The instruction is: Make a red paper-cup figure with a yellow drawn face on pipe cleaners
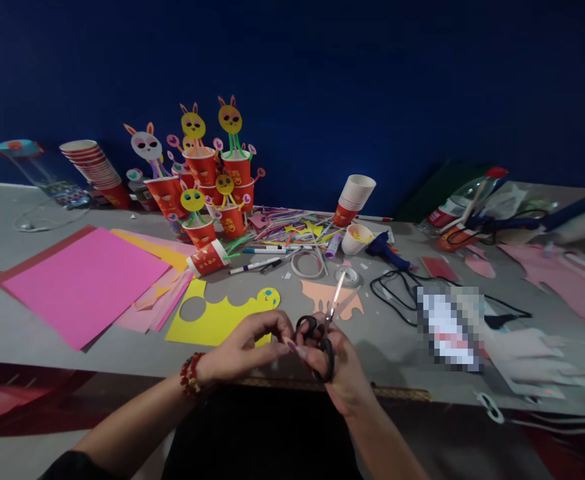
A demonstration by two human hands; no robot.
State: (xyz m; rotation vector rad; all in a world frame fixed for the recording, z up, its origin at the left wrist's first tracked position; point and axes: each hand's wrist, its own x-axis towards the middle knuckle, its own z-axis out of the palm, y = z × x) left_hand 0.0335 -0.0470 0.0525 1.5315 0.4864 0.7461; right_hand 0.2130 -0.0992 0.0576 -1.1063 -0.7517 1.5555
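Note:
My right hand point(339, 367) is closed around black-handled scissors point(328, 319), whose blades point up and away from me, slightly parted. Close beside it, my left hand point(257, 343), with a red bead bracelet point(191, 375) at the wrist, has its fingers pinched. At the fingertips of both hands shows a small pink and purple piece point(291, 345), too small to make out fully. Just beyond the hands lie a yellow paper sheet point(212, 323) with round cut-outs, a small yellow face disc point(269, 298) and a peach paper scrap point(317, 292).
Red paper cups with animal-faced figures point(205, 175) stand stacked at the back left. Pink sheets point(87, 280) lie left. Pens point(255, 265), tape point(307, 265), pipe cleaners point(282, 227) and a blue glue gun point(388, 250) with black cord lie beyond; a bottle point(459, 203) leans right.

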